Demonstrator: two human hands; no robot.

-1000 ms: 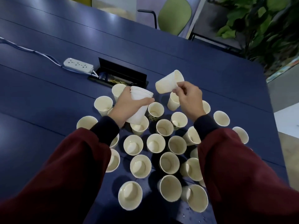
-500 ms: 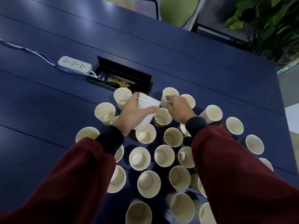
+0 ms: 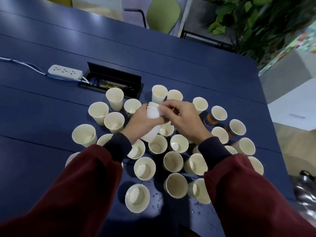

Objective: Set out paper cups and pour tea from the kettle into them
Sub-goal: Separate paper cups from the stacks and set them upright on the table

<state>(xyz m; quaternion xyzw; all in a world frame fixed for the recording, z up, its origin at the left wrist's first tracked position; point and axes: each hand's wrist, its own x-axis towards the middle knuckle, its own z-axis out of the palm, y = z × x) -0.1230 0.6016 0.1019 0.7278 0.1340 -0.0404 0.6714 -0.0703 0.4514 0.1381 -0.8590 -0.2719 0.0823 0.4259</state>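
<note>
A power strip (image 3: pixel 65 71) lies on the blue desk (image 3: pixel 34 117) at the far left, just beside an open cable hatch (image 3: pixel 113 79). Many cups (image 3: pixel 137 197) stand upright, mouths up, clustered across the desk's middle. Above them the left hand (image 3: pixel 141 121) is wrapped round a tilted stack (image 3: pixel 152 124) of white cups. The right hand (image 3: pixel 182 117) pinches the stack's top rim with curled fingers (image 3: pixel 163 108). Droplets (image 3: pixel 157 200) speckle the near desk. At the far right edge sits something shiny, too blurred to name.
</note>
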